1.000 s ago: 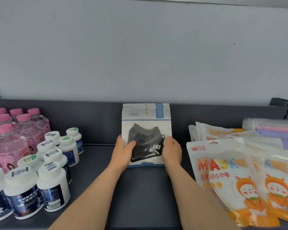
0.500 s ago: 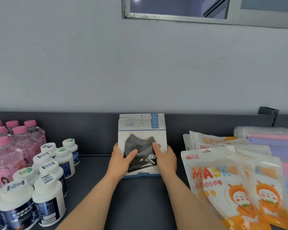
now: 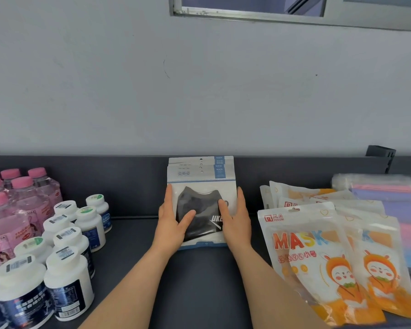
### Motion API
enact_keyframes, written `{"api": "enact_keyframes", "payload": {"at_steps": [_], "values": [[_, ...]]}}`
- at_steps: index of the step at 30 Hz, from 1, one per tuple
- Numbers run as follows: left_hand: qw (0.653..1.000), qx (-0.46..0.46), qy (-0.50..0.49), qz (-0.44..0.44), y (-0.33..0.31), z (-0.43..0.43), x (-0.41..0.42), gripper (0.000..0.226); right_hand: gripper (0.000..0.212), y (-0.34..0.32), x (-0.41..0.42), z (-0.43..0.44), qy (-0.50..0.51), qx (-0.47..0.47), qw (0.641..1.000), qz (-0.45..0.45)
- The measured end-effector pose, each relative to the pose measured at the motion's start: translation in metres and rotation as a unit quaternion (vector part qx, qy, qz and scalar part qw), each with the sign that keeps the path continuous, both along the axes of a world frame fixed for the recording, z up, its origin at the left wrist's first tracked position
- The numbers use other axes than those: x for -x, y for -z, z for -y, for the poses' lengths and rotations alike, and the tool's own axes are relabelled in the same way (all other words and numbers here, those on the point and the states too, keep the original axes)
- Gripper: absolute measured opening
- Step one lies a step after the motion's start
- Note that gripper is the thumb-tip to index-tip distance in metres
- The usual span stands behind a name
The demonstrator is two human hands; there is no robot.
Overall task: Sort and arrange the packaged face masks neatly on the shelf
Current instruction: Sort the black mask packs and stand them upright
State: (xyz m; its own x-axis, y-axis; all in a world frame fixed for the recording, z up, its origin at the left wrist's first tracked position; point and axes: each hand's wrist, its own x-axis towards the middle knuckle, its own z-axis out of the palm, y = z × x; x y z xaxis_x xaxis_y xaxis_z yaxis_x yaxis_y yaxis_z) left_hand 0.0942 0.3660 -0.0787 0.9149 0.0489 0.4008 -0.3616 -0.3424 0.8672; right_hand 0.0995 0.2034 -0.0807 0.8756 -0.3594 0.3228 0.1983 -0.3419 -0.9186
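Over the last second the left hand (image 3: 170, 224) and right hand (image 3: 237, 222) have slid up the black mask packs (image 3: 199, 200). Straight fingers now press both side edges, thumbs on the front. The stack stands at 12 o'clock on the shelf (image 3: 199, 281), probably being squared.

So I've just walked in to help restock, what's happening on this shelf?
A person is squaring up a stack of black mask packets that stands on the shelf against its back wall. The left hand and right hand press its two sides with straight fingers, thumbs on the front packet. To the right lie overlapping orange cartoon mask packets. To the left stand white bottles and pink-capped bottles.
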Motion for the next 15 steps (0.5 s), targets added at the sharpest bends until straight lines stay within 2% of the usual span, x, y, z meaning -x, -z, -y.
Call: {"api": "enact_keyframes", "payload": {"at_steps": [10, 15], "values": [[1.0, 0.02, -0.005, 0.001, -0.002, -0.002, 0.0, 0.097, 0.071, -0.003, 0.004, -0.004, 0.036, 0.012, 0.999, 0.004], [1.0, 0.022, -0.007, 0.001, -0.006, -0.004, 0.002, 0.102, 0.073, -0.014, 0.007, -0.003, 0.056, 0.021, 0.998, 0.035]]}}
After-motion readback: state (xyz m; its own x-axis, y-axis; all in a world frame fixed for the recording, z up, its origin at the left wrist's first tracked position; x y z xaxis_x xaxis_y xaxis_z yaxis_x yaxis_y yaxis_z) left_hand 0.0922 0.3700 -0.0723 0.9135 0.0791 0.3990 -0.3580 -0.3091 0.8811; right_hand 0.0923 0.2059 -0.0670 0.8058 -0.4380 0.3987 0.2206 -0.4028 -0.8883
